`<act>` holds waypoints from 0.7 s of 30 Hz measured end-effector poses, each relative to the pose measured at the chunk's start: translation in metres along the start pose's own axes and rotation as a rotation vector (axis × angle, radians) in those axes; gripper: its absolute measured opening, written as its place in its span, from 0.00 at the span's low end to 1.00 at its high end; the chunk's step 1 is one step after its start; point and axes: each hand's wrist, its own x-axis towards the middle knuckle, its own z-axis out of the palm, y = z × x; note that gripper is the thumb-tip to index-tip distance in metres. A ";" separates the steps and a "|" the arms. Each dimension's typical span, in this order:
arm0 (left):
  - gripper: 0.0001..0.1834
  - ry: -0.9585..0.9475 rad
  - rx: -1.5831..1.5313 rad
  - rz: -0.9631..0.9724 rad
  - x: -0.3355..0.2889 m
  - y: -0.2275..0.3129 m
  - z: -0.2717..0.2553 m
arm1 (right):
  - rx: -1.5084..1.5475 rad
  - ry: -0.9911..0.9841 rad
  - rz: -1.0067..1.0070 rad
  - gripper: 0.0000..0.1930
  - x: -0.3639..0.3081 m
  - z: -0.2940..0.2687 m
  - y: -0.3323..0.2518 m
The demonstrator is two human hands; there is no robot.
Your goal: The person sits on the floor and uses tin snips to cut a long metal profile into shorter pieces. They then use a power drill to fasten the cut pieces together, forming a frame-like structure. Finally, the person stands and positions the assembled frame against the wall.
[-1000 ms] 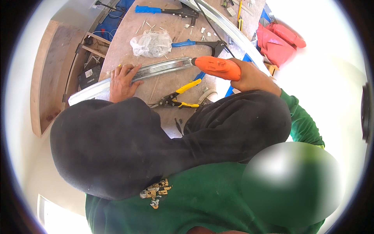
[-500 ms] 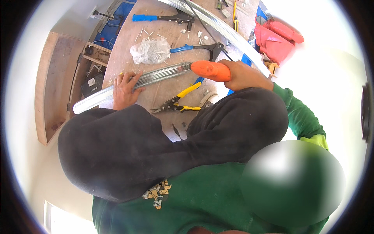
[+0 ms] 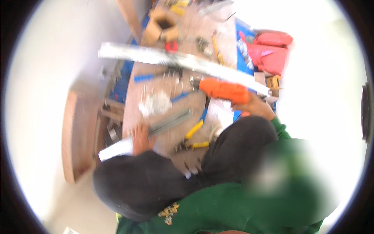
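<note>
Moved clear of the near metal channel [image 3: 170, 123], the orange drill [image 3: 224, 90] is clasped in the right hand [image 3: 255, 106], while the left hand [image 3: 141, 139] lies across the channel's left part, likely to steady it, its grip too blurred to tell.

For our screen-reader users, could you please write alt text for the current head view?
A person's right hand holds an orange drill, its tip clear of a metal channel under the left hand. A yellow-handled tool lies nearby on a wooden surface. The image is blurred.
</note>
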 end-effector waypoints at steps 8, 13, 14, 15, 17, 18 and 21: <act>0.36 -0.087 -0.189 0.061 0.006 -0.022 -0.085 | -0.401 0.347 -0.348 0.45 0.074 0.069 0.080; 0.35 -0.037 -0.243 -0.013 0.022 0.011 -0.187 | -0.742 0.329 -0.377 0.48 0.084 0.096 0.095; 0.36 0.015 -0.175 0.002 0.029 0.018 -0.202 | -0.831 0.282 -0.351 0.48 0.085 0.100 0.099; 0.37 0.049 -0.098 -0.051 0.031 0.026 -0.213 | -0.836 0.314 -0.424 0.48 0.084 0.102 0.104; 0.37 0.084 -0.098 0.025 0.053 0.032 -0.241 | -0.869 0.340 -0.519 0.48 0.081 0.105 0.112; 0.38 0.138 -0.100 0.114 0.065 0.034 -0.254 | -0.931 0.299 -0.507 0.48 0.079 0.105 0.115; 0.40 0.106 -0.052 0.227 0.106 0.048 -0.290 | -0.855 0.300 -0.577 0.47 0.070 0.107 0.119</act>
